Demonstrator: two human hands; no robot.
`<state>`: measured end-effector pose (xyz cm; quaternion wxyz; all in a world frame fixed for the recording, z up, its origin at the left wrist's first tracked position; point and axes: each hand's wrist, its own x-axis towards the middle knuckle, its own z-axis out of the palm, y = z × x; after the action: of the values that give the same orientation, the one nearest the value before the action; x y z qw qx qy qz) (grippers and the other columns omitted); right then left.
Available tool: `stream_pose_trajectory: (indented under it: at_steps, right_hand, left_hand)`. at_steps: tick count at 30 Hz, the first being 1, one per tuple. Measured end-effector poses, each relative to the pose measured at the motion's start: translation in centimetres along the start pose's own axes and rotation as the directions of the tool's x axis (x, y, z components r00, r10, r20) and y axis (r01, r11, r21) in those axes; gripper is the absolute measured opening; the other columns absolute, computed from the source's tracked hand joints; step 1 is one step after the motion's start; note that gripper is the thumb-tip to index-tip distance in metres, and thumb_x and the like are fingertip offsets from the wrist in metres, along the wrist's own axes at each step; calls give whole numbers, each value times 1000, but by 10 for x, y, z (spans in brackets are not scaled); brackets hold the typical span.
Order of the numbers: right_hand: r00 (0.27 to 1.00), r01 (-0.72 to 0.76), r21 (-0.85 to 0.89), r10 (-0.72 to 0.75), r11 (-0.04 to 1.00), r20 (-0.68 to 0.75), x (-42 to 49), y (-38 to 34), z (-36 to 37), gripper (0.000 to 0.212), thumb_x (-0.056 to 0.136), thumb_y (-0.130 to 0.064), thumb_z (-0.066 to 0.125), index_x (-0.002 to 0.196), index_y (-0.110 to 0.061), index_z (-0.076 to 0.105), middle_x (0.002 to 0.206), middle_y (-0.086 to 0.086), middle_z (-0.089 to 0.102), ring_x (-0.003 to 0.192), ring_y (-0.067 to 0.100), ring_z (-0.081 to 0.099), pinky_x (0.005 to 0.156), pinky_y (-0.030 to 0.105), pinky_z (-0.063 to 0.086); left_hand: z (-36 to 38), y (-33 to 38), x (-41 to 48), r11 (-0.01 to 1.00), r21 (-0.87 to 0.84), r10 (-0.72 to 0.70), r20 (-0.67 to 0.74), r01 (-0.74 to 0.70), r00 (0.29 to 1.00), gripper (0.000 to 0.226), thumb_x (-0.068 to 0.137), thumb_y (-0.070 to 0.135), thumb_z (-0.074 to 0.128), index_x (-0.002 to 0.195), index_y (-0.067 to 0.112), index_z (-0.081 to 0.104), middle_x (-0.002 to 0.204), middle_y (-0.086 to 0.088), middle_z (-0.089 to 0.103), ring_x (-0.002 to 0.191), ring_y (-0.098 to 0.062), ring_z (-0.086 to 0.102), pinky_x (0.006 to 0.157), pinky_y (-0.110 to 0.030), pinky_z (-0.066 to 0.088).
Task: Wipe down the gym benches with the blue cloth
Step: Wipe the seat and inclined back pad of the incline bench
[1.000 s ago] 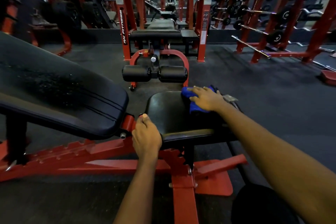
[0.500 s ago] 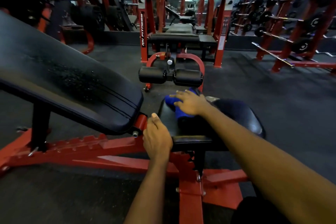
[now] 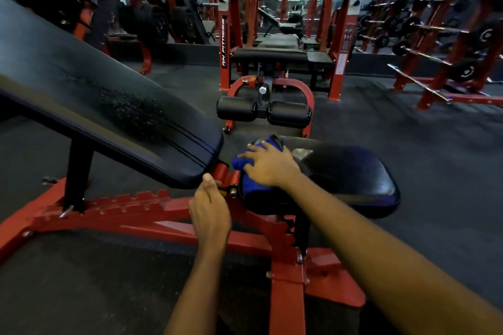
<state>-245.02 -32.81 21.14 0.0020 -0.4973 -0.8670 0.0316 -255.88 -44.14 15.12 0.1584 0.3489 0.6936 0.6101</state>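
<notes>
A single wide-angle camera is riding on the person's head, looking forward and steeply down, so the seat pad (image 3: 353,171) is lying close beneath it near centre frame. It is facing along the gym floor (image 3: 408,130) toward the red rack (image 3: 225,35) farther ahead, with the tilted back pad (image 3: 95,95) looming near on the left.

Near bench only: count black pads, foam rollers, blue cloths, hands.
Black pads: 2 (backrest pad, seat pad)
Foam rollers: 2
Blue cloth: 1
Hands: 2 (left hand grips red hinge, right hand presses cloth)
Total: 7
</notes>
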Motion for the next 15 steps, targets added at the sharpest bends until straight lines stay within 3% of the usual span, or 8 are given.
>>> stream_pose_trajectory:
  at_steps: [4,7,10,15]
  right_hand:
    - [954,-4,16,8,1000,-298,-66,-6,21,49,95,-48,36,143,-40,43,157,-9,34,147,21,24,111,55,25]
    - [906,-182,120,214,976,-365,-72,13,21,46,94,-46,40,138,-35,50,153,-8,40,144,18,29,111,50,28]
    - [811,-364,186,409,912,-419,-58,-2,19,44,91,-42,39,127,-26,60,146,-2,50,138,22,38,108,51,31]
    - [768,-207,151,256,967,-586,-94,15,34,43,82,-41,45,114,-24,68,129,0,64,125,21,54,96,42,42]
  left_hand:
    - [6,8,-4,1000,11,-5,54,5,999,62,105,46,20,102,7,68,93,-12,68,92,-32,61,77,-41,44]
    - [6,13,-7,999,31,0,122,-4,993,61,105,46,20,110,9,68,94,-8,66,93,-27,60,77,-36,41]
    - [10,14,-2,999,38,10,181,-17,984,62,105,46,21,113,9,68,108,-17,68,105,-35,59,87,-38,42]
    - [22,38,3,992,125,-54,286,18,957,59,106,42,19,135,6,55,138,-26,51,129,-39,43,104,-40,32]
